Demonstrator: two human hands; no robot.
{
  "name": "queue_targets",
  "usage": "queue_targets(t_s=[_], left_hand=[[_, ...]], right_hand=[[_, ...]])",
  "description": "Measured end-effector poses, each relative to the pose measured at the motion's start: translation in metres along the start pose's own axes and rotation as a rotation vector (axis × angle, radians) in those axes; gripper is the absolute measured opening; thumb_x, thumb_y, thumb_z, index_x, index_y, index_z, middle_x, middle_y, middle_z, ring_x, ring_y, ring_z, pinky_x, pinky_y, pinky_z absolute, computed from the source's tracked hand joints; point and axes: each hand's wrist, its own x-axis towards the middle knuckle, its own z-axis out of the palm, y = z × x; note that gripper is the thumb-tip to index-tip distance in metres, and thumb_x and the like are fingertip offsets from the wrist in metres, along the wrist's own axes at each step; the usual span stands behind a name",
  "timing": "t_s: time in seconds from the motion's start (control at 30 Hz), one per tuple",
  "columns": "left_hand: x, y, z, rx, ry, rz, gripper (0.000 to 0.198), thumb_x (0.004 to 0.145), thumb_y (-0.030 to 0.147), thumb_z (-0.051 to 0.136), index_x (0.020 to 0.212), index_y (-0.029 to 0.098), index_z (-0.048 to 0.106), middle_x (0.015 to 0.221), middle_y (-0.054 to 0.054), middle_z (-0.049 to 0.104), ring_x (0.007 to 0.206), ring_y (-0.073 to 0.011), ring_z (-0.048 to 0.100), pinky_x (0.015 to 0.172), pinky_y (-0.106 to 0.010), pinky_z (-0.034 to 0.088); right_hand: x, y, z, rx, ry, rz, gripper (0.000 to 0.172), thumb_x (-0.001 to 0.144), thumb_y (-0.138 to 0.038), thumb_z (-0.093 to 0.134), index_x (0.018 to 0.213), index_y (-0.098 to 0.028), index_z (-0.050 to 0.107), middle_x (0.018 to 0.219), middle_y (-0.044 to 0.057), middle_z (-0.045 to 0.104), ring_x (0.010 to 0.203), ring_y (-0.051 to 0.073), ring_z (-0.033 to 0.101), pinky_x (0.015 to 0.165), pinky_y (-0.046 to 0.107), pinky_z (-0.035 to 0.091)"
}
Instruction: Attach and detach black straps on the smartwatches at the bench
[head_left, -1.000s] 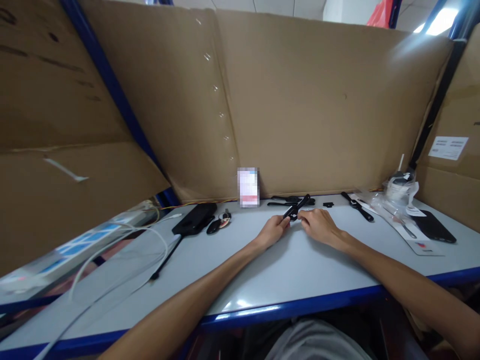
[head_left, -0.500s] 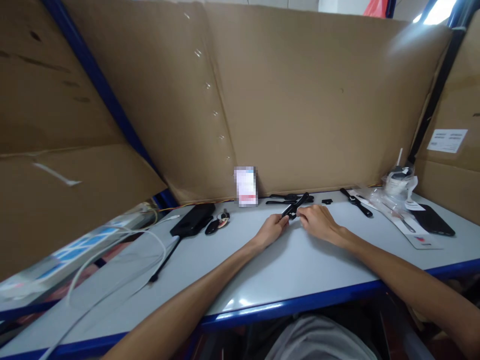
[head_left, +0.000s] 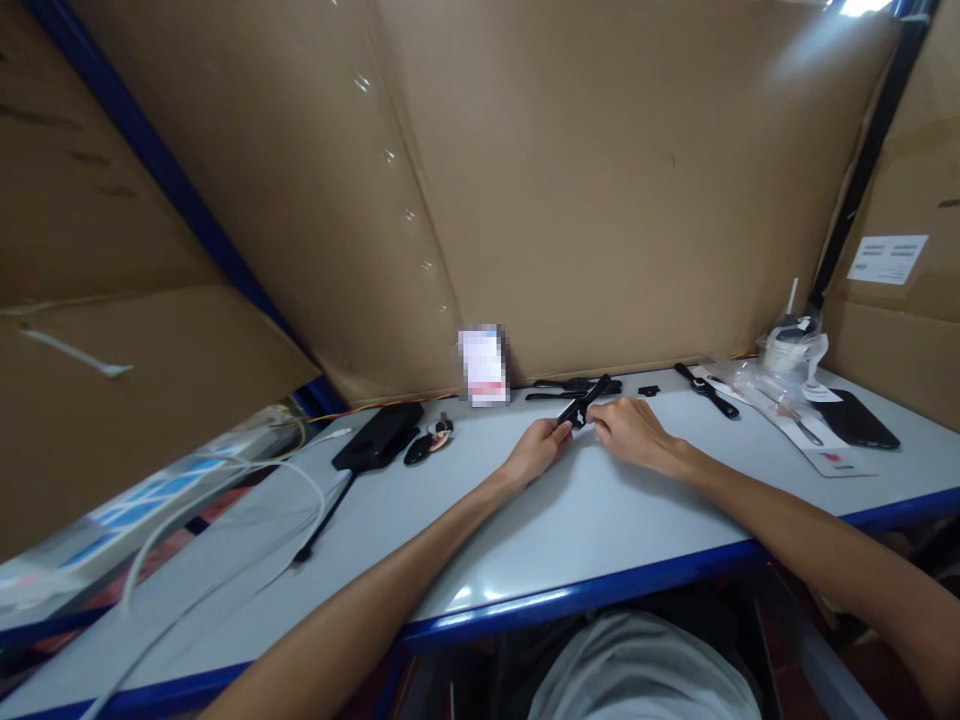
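My left hand is closed on a black strap-like object, which looks like a watch with its band and is raised over the grey tabletop. Against its right side, my right hand has its fingers curled at the middle part; whether they pinch something small is hidden. Behind the held piece lie more black straps near the cardboard. A small black part rests to the right of them, and a black watch lies farther right.
A phone with a blurred screen leans on the cardboard wall. Left are a black case, keys, white cables and a power strip. Right are plastic packaging, a wrapped cup and a dark phone.
The camera view has tilted down and shifted slightly, so the items sit a little higher and the cardboard's top edge is out of sight. Both hands keep nearly the same pose around the black piece.
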Motion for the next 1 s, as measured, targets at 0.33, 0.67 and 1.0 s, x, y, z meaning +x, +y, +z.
queue_targets(t_s=[0.33,0.67,1.0], left_hand=[[-0.0008,0.0003,0.0006,0.010,-0.004,0.020,0.031,0.091,0.041,0.050,0.071,0.018,0.051,0.044,0.009,0.037,0.037,-0.0070,0.028,0.042,-0.022,0.019],[-0.0003,-0.0006,0.0000,0.016,0.007,0.010,0.035,0.090,0.046,0.052,0.070,0.018,0.052,0.044,0.008,0.037,0.037,-0.0071,0.028,0.043,-0.023,0.018],[0.0010,-0.0035,-0.0005,0.042,-0.013,0.036,0.037,0.089,0.050,0.051,0.070,0.018,0.051,0.044,0.008,0.037,0.039,-0.0076,0.029,0.044,-0.024,0.019]], right_hand=[[-0.0013,-0.0025,0.0003,-0.010,0.021,-0.011,0.042,0.094,-0.018,0.047,0.130,-0.023,0.066,0.102,0.009,0.077,0.092,0.024,0.071,0.080,0.032,0.045],[0.0004,0.0003,0.0032,-0.017,0.021,-0.032,0.030,0.093,-0.017,0.050,0.104,-0.021,0.078,0.094,0.009,0.078,0.084,0.022,0.070,0.076,0.031,0.044],[-0.0010,-0.0027,-0.0016,-0.070,0.020,-0.011,0.032,0.094,-0.018,0.049,0.114,-0.019,0.073,0.095,0.010,0.077,0.084,0.023,0.070,0.073,0.030,0.043]])
